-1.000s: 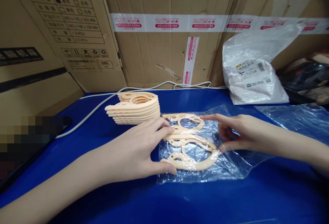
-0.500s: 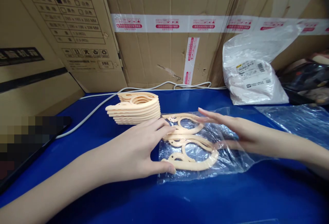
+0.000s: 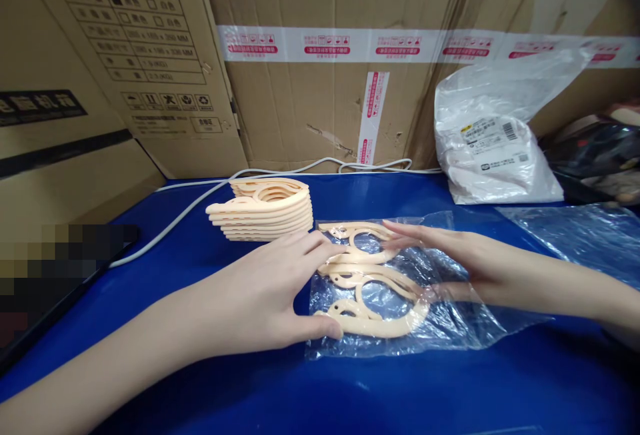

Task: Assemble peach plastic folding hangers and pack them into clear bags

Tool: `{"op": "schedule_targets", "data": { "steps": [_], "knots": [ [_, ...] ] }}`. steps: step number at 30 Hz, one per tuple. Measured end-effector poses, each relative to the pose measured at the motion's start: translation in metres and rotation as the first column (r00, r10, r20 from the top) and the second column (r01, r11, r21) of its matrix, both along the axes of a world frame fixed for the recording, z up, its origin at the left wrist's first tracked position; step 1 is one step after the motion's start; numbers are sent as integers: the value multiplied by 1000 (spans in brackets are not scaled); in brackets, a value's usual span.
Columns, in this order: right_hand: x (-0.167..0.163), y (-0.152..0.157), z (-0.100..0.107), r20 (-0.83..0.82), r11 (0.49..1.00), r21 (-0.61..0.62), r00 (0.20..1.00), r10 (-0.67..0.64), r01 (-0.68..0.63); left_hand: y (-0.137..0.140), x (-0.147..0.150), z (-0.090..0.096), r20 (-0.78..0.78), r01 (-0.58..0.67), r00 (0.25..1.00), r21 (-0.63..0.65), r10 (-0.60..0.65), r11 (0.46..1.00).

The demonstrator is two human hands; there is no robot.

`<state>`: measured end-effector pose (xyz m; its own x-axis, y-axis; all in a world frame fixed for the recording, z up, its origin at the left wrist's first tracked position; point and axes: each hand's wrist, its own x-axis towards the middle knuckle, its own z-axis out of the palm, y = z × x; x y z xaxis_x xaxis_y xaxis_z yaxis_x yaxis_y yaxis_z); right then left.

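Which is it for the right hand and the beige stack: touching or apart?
Apart. The head view shows blue tabletop between the right hand and the beige stack.

Printed ctn (image 3: 125,42) at 10 o'clock; taped cardbd (image 3: 295,108) at 12; wht cable (image 3: 186,214) 9 thru 12; labelled wht pkg (image 3: 493,148) at 2; dark clutter (image 3: 595,148) at 3, poss. bagged, blurry.

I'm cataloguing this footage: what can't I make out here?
All in the head view:
Stack: lower right corner, hidden behind the left hand.
Bagged pieces: spots covered by the same hand.
White bag: print too small and blurred.
Dark slab: surface pixelated, cut off by the left edge.
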<state>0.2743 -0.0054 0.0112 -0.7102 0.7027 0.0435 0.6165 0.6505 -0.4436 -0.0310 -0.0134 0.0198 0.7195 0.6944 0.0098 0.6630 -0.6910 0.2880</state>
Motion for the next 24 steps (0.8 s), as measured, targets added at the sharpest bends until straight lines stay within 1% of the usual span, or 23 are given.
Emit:
{"op": "schedule_targets", "data": {
  "steps": [9,17,21,24],
  "knots": [
    [-3,-1,4,-3,1000,-27,1000,-7,7,0,3,2,2,0,1000,-7,0,1000],
    [-3,-2,6,-14,998,-55,1000,-5,4,-2,1,0,21,10,1000,22,-11,1000],
    [-2,-2,5,21,998,-54,999,-29,30,-3,2,1,7,16,1000,12,-17,1000],
    [-1,-1,4,38,996,-83,999,-32,35,-4,2,1,-3,15,1000,-2,-15,1000]
  ]
}}
